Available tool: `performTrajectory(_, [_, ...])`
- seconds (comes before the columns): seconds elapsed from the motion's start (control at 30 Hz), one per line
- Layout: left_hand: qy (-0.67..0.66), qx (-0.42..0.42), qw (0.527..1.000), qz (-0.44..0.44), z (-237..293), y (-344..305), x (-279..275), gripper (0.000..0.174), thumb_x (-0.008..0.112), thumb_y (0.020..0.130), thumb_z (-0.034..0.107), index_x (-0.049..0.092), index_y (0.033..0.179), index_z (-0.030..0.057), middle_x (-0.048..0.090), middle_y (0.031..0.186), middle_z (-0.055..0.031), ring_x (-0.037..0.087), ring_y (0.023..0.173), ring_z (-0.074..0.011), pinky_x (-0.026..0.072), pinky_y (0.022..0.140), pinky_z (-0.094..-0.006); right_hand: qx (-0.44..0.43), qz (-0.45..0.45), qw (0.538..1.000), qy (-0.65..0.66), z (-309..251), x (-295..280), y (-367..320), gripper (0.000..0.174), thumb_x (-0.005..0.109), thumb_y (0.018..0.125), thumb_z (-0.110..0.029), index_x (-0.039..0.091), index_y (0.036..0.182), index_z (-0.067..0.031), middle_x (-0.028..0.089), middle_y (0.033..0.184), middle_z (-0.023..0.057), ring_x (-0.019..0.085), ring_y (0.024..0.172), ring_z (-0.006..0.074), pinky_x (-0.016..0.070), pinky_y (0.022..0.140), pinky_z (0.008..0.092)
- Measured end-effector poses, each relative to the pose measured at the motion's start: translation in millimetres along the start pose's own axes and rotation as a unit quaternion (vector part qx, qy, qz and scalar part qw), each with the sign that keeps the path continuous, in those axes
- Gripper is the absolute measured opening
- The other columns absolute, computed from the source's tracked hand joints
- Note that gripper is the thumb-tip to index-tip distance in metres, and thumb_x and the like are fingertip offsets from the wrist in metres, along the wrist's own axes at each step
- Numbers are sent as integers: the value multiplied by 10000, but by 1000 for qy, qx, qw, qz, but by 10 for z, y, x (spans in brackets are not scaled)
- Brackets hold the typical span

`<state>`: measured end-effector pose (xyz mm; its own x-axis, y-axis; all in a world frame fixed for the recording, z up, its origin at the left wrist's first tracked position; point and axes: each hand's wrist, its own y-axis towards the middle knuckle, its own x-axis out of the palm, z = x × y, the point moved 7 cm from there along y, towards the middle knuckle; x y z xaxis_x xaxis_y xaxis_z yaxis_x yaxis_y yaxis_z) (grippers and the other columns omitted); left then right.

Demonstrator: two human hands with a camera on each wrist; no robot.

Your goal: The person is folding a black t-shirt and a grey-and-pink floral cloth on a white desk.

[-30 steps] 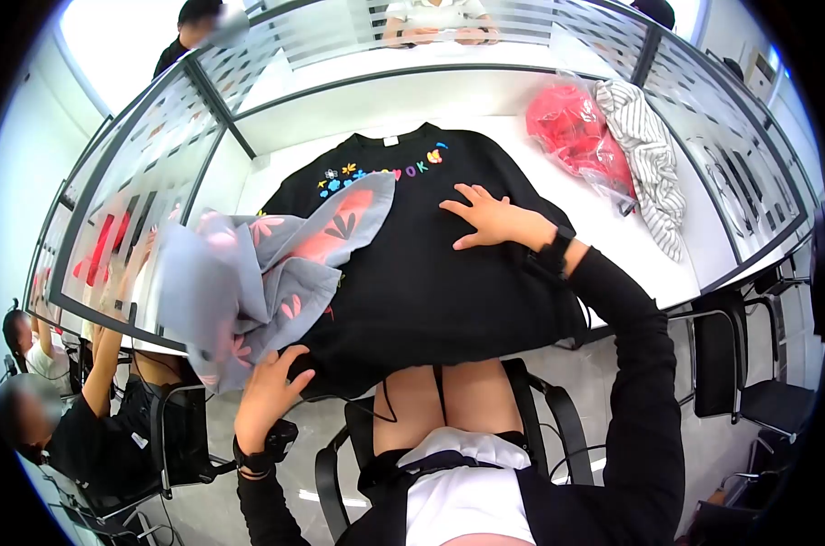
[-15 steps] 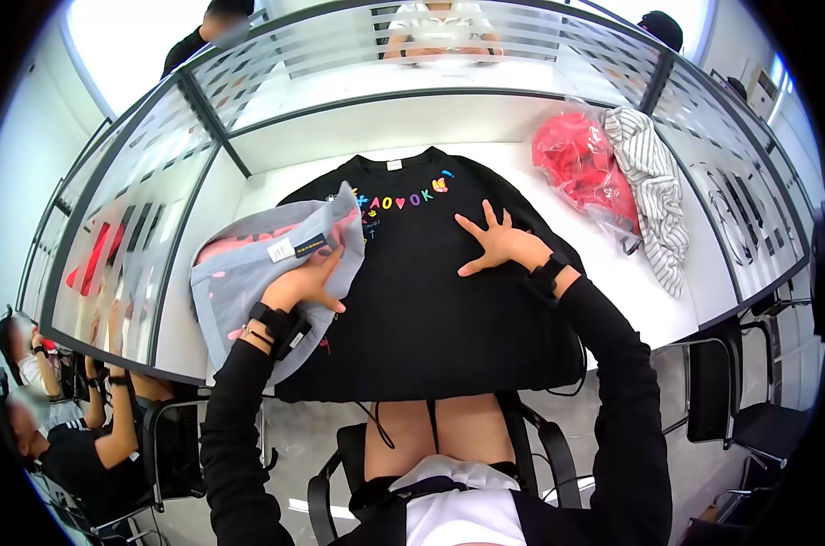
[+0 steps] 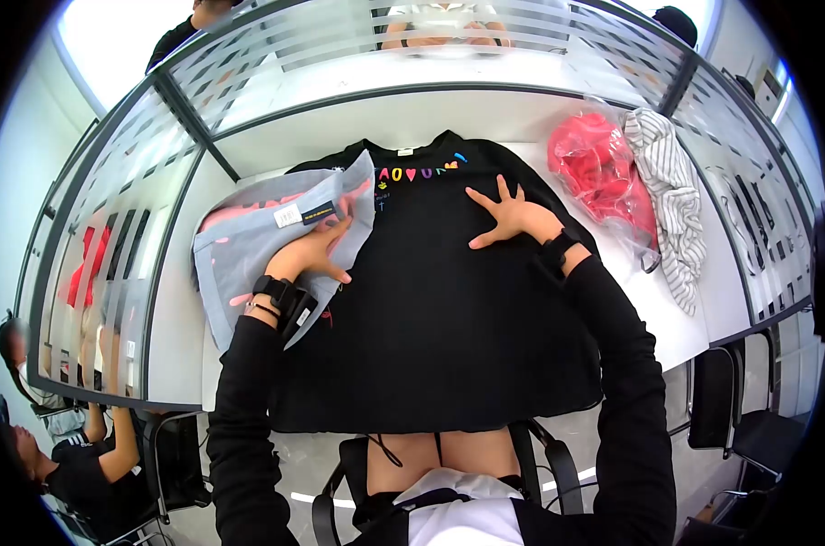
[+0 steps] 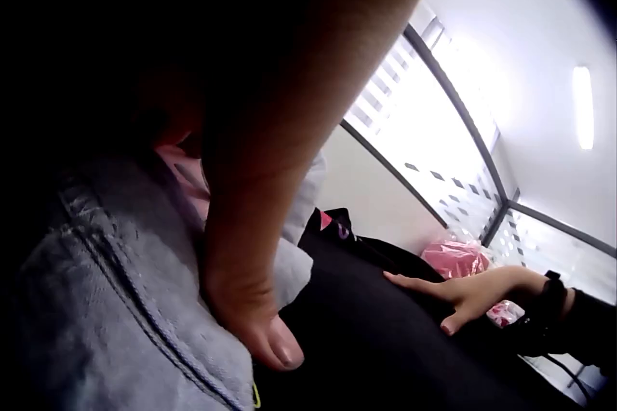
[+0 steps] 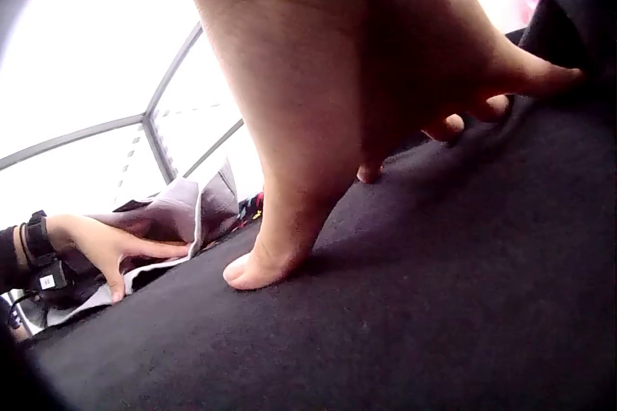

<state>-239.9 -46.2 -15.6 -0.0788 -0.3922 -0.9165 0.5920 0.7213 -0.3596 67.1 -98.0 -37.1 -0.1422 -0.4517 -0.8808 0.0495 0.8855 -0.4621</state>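
Note:
A black shirt [image 3: 431, 328] with colourful lettering lies spread flat, its neckline toward the back. Over its left side lies a blue-grey garment [image 3: 240, 273] with pink patches and a white label. The left hand [image 3: 311, 257] rests on that garment, fingers spread, the thumb reaching onto the black fabric. On the right part of the shirt the right hand [image 3: 513, 218] rests with spread fingers; in the right wrist view its thumb [image 5: 255, 271] and fingertips touch the black cloth. The left wrist view shows the left thumb [image 4: 275, 339] beside blue-grey fabric [image 4: 125, 305].
A red item in clear plastic [image 3: 599, 173] and a striped cloth [image 3: 672, 200] lie at the back right of the white table [image 3: 672, 332]. Partitions [image 3: 431, 91] border the table. People sit beyond and at the left; a chair [image 3: 772, 409] stands at right.
The left hand has moved from the shirt's lower left edge up onto the blue-grey garment, which now lies flatter with its label showing. The right hand remains spread on the shirt.

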Motion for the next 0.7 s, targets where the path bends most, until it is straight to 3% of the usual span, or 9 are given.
performTrajectory(0.07, [1,-6,1000,2,-28,85,-27,1112,810,527,392,186,1428,205,275,1405,-251,239,1325,-345,214,1076,-369,-8,2,1000,-16,4,-76,38,1087,625,577,-738,33,1419,-385,-82,1458,257,42,1286,561,222,1009,605])
performTrajectory(0.57, [-29,-7,1000,9,-126,431,-138,1163,839,489,368,175,1431,216,233,1421,-257,231,1329,-349,226,1072,-380,-20,10,1000,-18,71,-288,405,1084,631,571,-737,61,1420,-378,-69,1460,254,21,1289,556,201,1021,599])
performTrajectory(0.7, [-55,1,998,8,-125,422,-145,1088,811,511,394,247,1410,155,191,1439,-235,148,1348,-367,152,1094,-385,-22,12,1000,-11,61,-306,424,1075,636,573,-730,73,1419,-380,-62,1464,246,21,1292,551,203,1022,597])
